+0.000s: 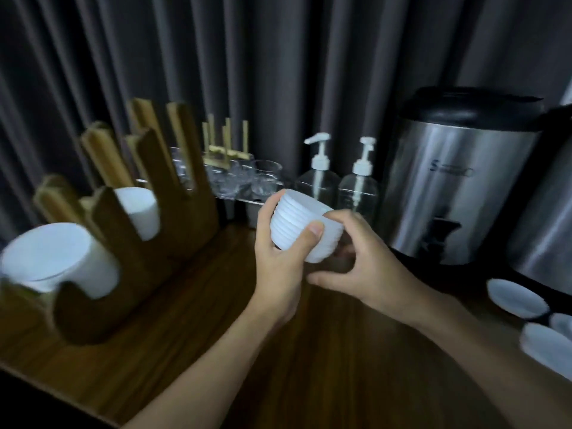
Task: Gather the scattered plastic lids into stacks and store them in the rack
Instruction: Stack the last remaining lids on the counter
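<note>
Backdrop: dark grey curtain (278,57) all along the back, wooden counter (309,351) underneath everything, pretty dim lighting.
Stack of lids: white plastic lids (305,226) nested into one short stack, held up off the counter, to the right of the wooden rack. It's tipped on its side so the flat top faces up and back, probably so it can slide into a slot sideways.
Left hand: left hand (278,261) wraps the stack from below and the left, thumb pressed across the ribbed rims, fingers behind. Looks like that grip is what keeps the lids from fanning apart.
Right hand: right hand (356,261) has its fingertips curled over the right end of the stack, thumb loose underneath and not clearly touching. My guess is it's squaring things up or steadying.
Rack: wooden rack (130,236) with tall prongs and U-shaped cradles, left of the stack. Two white stacks already lie sideways in it, a near one (58,261) and one further back (139,212). The slots further back look free, hard to say for sure with the blur.
Loose lids: a few more lids (515,297) lying flat on the counter, well right of the rack, so the gathering isn't finished I'd say.
Other stuff: two pump bottles (337,187) and some clear glasses (247,178) behind the stack, big steel drink urn (458,187) right of those.
</note>
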Available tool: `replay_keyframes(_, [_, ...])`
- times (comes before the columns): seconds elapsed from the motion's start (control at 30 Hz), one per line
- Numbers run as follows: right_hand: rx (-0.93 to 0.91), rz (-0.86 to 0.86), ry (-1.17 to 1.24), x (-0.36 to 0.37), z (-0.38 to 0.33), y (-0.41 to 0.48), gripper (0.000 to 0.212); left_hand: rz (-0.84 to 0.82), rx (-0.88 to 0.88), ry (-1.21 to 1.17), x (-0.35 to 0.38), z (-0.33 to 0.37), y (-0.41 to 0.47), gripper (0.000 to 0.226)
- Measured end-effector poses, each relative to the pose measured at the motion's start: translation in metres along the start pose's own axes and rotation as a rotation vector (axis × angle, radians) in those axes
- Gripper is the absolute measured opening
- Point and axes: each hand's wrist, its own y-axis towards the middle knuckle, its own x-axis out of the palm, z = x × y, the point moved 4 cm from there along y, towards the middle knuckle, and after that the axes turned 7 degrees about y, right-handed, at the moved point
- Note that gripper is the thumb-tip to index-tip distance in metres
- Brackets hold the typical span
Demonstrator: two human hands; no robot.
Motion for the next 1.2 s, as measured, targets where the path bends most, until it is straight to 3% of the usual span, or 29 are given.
replay_keyframes(0.1, [-0.167,0.095,-0.089,0.039,-0.026,0.035,0.055,0.057,0.050,0.073,-0.044,0.030,0.011,0.073])
replay_keyframes(0.27, [-0.377,0.083,-0.166,0.093,-0.065,0.084,0.051,0.079,0.145,0.358,-0.117,0.087,0.022,0.073])
replay_keyframes(0.47, [-0.570,0.070,-0.429,0.137,-0.106,0.149,0.045,-0.033,0.035,0.664,-0.199,0.165,0.056,0.083])
replay_keyframes(0.6, [-0.648,0.054,-0.514,0.164,-0.120,0.190,0.041,-0.116,0.083,0.853,-0.229,0.196,0.083,0.068])
replay_keyframes(1.0, [-0.784,-0.054,-0.756,0.204,-0.106,0.240,0.050,-0.120,0.123,0.962,-0.290,0.166,0.123,0.059])
replay_keyframes(1.2, [-0.827,-0.085,-0.916,0.215,-0.096,0.241,0.046,-0.210,0.032,1.116,-0.301,0.146,0.132,0.067])
